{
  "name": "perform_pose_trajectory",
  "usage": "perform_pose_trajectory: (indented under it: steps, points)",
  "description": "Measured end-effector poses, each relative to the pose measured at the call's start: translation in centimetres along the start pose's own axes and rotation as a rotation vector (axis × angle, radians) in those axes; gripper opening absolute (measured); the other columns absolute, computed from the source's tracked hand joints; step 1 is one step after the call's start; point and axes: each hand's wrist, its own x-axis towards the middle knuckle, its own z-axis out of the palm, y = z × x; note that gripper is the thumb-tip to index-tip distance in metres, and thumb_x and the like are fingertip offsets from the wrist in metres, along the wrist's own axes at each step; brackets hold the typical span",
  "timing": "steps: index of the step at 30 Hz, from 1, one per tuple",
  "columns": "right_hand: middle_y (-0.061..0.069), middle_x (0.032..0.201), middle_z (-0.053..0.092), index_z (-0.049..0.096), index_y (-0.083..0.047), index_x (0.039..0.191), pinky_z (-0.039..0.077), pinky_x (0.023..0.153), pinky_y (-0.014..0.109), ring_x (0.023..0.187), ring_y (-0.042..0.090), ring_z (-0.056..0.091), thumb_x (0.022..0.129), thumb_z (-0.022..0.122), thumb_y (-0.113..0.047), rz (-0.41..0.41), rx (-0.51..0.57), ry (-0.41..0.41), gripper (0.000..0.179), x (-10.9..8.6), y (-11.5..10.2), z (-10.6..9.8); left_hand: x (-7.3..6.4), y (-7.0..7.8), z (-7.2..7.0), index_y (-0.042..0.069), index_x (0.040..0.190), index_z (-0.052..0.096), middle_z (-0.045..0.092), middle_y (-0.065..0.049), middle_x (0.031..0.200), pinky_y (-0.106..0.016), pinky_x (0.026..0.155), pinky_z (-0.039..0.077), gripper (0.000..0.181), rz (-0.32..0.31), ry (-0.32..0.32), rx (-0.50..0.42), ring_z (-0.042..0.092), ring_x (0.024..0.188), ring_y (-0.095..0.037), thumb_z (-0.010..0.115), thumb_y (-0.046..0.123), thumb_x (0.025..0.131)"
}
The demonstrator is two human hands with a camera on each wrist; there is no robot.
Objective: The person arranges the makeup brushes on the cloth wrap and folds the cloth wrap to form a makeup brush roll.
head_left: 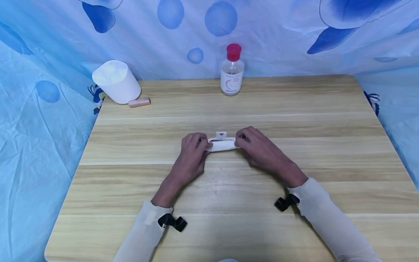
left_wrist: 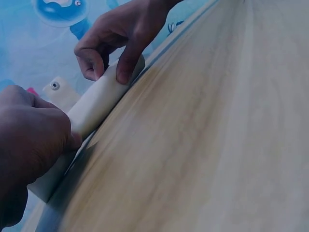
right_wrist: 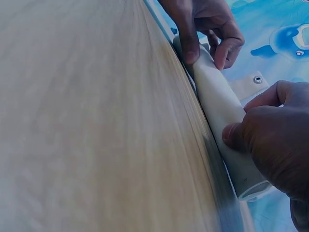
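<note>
A white pouch [head_left: 223, 146] with a rolled, tube-like body lies crosswise near the middle of the table. From its far side sticks out a small tab [head_left: 221, 135] with a metal snap. My left hand [head_left: 191, 156] pinches the left end between thumb and curled fingers. At the other end my right hand [head_left: 262, 150] does the same, thumb on the near face. A narrow dark gap shows along the pouch's top between the hands. In the right wrist view the pouch [right_wrist: 215, 92] has a hollow end just beyond my right thumb.
On the wooden table [head_left: 216, 203], a clear bottle [head_left: 232, 77] with a red cap stands at the back edge. A white roll [head_left: 119, 83] leans at the back left corner, beside a small pinkish tube [head_left: 139, 102]. A blue patterned curtain [head_left: 268, 47] hangs behind.
</note>
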Motion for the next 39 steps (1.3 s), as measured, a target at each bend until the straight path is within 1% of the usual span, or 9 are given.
perform_pose_trajectory:
  steps: [5,12,18,21,24,27,31,34,39]
  points:
    - [0.005,0.118,0.057,0.060,-0.013,0.100,0.045,0.094,0.038,0.111,0.022,0.051,0.090,0.070,-0.001,-0.022,-0.003,-0.002,0.019,-0.1,-0.2,0.1,0.0,0.4,0.0,0.009,0.105,0.058,0.053,-0.010,0.117,-0.051,0.094,0.036,0.019,0.010,0.002,0.015,0.046,0.110,-0.034,0.070,0.006,0.090]
    - [0.004,0.117,0.059,0.061,-0.013,0.099,0.046,0.094,0.038,0.110,0.021,0.053,0.090,0.071,-0.003,-0.068,-0.019,-0.020,0.017,0.0,-0.5,-0.1,0.0,0.8,0.0,0.008,0.096,0.057,0.054,-0.008,0.110,-0.045,0.086,0.039,0.008,0.040,0.027,0.002,0.049,0.100,-0.029,0.065,0.011,0.097]
    - [0.003,0.112,0.061,0.062,-0.012,0.103,0.048,0.090,0.037,0.103,0.019,0.055,0.095,0.069,-0.018,-0.087,-0.035,0.009,0.012,0.2,-1.0,-0.2,0.0,1.0,-0.1,0.008,0.092,0.059,0.060,-0.007,0.119,-0.040,0.085,0.040,0.006,0.060,0.020,-0.004,0.052,0.099,-0.025,0.063,0.005,0.096]
    - [0.002,0.108,0.063,0.061,-0.011,0.110,0.051,0.085,0.038,0.098,0.019,0.060,0.095,0.068,-0.025,-0.080,-0.070,0.037,0.022,0.4,-1.6,-0.4,0.0,1.0,-0.2,0.008,0.093,0.060,0.062,-0.005,0.118,-0.039,0.086,0.041,0.006,0.073,0.002,0.013,0.052,0.102,-0.023,0.063,0.003,0.095]
    - [0.004,0.110,0.067,0.060,-0.010,0.124,0.055,0.081,0.042,0.095,0.022,0.066,0.094,0.070,-0.029,-0.090,-0.134,0.060,0.037,0.9,-2.3,-0.6,0.1,1.0,-0.2,0.008,0.093,0.060,0.062,-0.005,0.116,-0.038,0.086,0.041,0.007,0.078,-0.011,0.028,0.052,0.103,-0.023,0.063,0.002,0.094]
    - [0.005,0.112,0.068,0.059,-0.013,0.129,0.057,0.075,0.042,0.092,0.024,0.069,0.096,0.067,-0.026,-0.127,-0.192,0.082,0.036,1.6,-2.8,-0.6,0.1,1.0,-0.3,0.009,0.093,0.060,0.062,-0.005,0.115,-0.038,0.087,0.041,0.008,0.079,-0.017,0.033,0.052,0.104,-0.023,0.064,0.002,0.094]
    - [0.004,0.112,0.069,0.064,-0.014,0.118,0.058,0.070,0.040,0.091,0.023,0.069,0.100,0.058,-0.014,-0.147,-0.205,0.152,0.019,2.4,-2.7,-0.3,0.2,0.9,-0.2,0.010,0.092,0.059,0.063,-0.004,0.116,-0.038,0.088,0.040,0.008,0.081,-0.020,0.034,0.052,0.105,-0.023,0.062,0.003,0.095]
    - [0.003,0.112,0.069,0.066,-0.012,0.110,0.057,0.063,0.038,0.089,0.022,0.069,0.100,0.057,-0.010,-0.137,-0.188,0.190,0.014,2.8,-2.4,0.0,0.2,0.8,-0.2,0.010,0.092,0.059,0.063,-0.005,0.118,-0.038,0.089,0.040,0.007,0.078,-0.024,0.037,0.053,0.107,-0.023,0.061,0.004,0.097]
    - [0.001,0.111,0.068,0.068,-0.015,0.106,0.053,0.054,0.035,0.084,0.020,0.068,0.098,0.062,-0.011,-0.109,-0.164,0.170,0.011,3.3,-2.0,0.2,0.2,0.7,-0.2,0.010,0.094,0.058,0.064,-0.005,0.120,-0.039,0.089,0.040,0.007,0.062,-0.031,0.041,0.052,0.109,-0.024,0.062,0.004,0.096]
